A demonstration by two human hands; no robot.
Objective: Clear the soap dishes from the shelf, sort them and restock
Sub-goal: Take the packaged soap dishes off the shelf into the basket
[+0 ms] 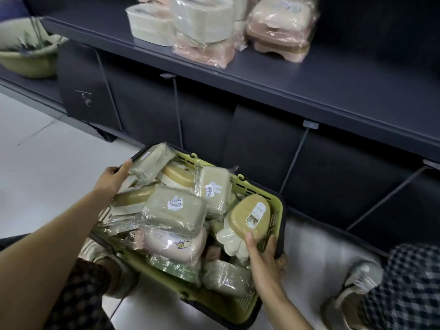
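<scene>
At nine o'clock, the left hand (pixel 114 177) is gripping the rim of the lime-green plastic basket (pixel 277 206) heaped with wrapped soap dishes (pixel 175 207). Toward four, the right hand (pixel 264 256) is pinching a tan oval dish (pixel 250 216). At twelve, the dark shelf (pixel 297 75) is carrying few packs, so restocking seems barely begun.

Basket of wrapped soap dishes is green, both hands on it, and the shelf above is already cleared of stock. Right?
Not quite. The head view shows the shelf still holds wrapped soap dishes. The rest stands: the basket is green, with the left hand and right hand on it.
</scene>
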